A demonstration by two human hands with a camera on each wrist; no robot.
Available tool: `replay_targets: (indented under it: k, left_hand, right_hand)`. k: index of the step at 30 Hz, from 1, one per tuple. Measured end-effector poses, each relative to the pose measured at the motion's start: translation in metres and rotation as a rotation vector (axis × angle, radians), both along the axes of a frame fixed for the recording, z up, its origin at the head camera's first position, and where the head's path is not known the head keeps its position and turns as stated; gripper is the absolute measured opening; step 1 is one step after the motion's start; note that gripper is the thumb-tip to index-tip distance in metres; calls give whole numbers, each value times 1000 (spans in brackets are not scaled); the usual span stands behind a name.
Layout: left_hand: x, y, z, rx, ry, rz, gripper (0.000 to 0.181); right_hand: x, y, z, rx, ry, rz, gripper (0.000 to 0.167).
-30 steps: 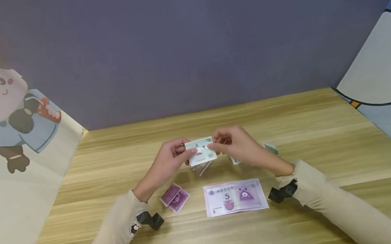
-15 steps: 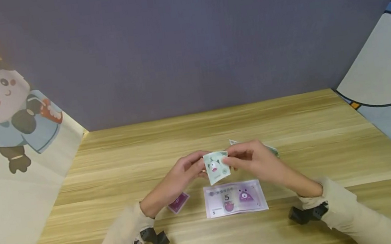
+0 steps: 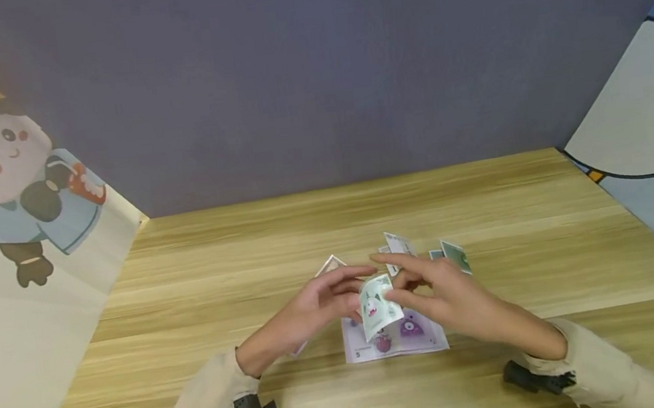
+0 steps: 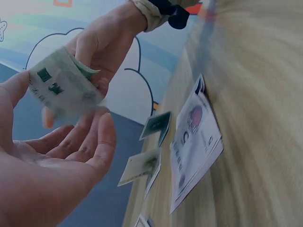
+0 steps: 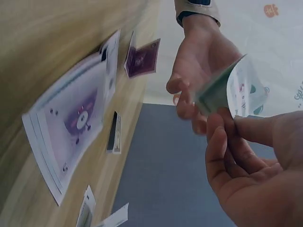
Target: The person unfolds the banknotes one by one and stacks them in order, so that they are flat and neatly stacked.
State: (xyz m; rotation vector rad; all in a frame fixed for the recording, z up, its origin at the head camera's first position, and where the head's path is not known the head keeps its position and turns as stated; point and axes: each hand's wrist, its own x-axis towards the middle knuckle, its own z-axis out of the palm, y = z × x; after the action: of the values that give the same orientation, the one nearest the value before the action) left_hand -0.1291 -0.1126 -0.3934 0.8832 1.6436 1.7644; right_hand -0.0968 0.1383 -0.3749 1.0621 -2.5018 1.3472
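Note:
A pale green play banknote (image 3: pixel 378 324), bent into a curve, is in the air between my hands in the head view. My right hand (image 3: pixel 455 294) pinches its right side between thumb and fingers. My left hand (image 3: pixel 308 308) is at the note's left side, its fingers spread loosely and its thumb by the edge in the left wrist view. Below lies a flat stack of purple 5 play banknotes (image 3: pixel 426 344), partly covered by the held note. A folded dark purple note (image 5: pixel 143 59) stands on the table in the right wrist view, mostly hidden by my left hand in the head view.
Behind my hands, a folded grey-white note (image 3: pixel 400 247) and a folded dark green note (image 3: pixel 457 257) stand on the wooden table (image 3: pixel 234 241). A brownish note (image 3: pixel 329 265) peeks out behind the left hand. A grey-blue panel (image 3: pixel 319 83) borders the back.
Both hands have come nearer with the green note, from over the far notes to above the purple stack. The note has become bent, and the left fingers have loosened from it.

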Motion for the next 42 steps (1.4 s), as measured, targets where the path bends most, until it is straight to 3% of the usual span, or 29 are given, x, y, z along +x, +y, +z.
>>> replay_targets:
  k: [4, 10, 16, 24, 32, 38, 42]
  left_hand:
    - [2, 1, -1, -1, 18, -18, 63]
    - [4, -3, 2, 10, 6, 23, 49]
    - [3, -10, 10, -41, 52, 37, 44]
    - [4, -18, 16, -133, 172, 147, 41]
    - [6, -18, 11, -225, 253, 242, 16]
    - [4, -16, 6, -296, 345, 270, 21]
    - [4, -10, 1, -355, 418, 228, 14]
  right_hand:
    - [2, 1, -2, -24, -25, 36, 59]
    - [7, 7, 3, -59, -30, -26, 57]
    - [12, 17, 9, -86, -20, -72, 54]
    - [14, 31, 12, -99, 5, -122, 54]
    - [12, 40, 7, -90, 17, -118, 44]
    - [7, 46, -1, 90, 36, -85, 25]
    - [5, 49, -6, 224, -15, -31, 17]
